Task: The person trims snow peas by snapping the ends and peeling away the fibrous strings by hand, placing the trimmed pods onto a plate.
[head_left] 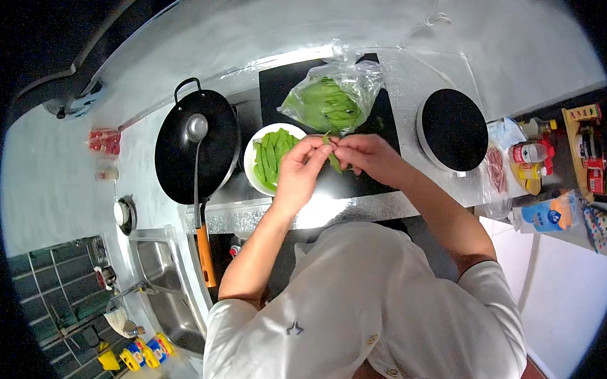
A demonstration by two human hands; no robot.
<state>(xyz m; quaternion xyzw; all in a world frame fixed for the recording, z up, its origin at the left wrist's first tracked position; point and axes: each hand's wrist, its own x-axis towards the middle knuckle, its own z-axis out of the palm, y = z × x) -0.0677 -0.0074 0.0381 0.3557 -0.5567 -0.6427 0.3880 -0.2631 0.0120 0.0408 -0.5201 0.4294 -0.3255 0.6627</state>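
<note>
Between my two hands is a flat green snow pea pod (334,162), pinched at its upper part. My left hand (299,169) is closed on it with thumb and fingertips, just beside a white plate (251,175). More pods (273,157) lie in a pile on that plate. My right hand (371,159) grips the same pod from the other side, its fingertips close to the left ones. Behind the hands a clear plastic bag (365,76) full of green pods rests on a black cooktop (277,80). Fingers partly hide the held pod.
On the left sits a black wok (175,150) with a ladle (196,128) lying in it, its orange handle overhanging the counter's front edge. A round black hotplate (452,131) stands at right, near bottles (531,153) and bagged food (495,173). The sink (158,265) is lower left.
</note>
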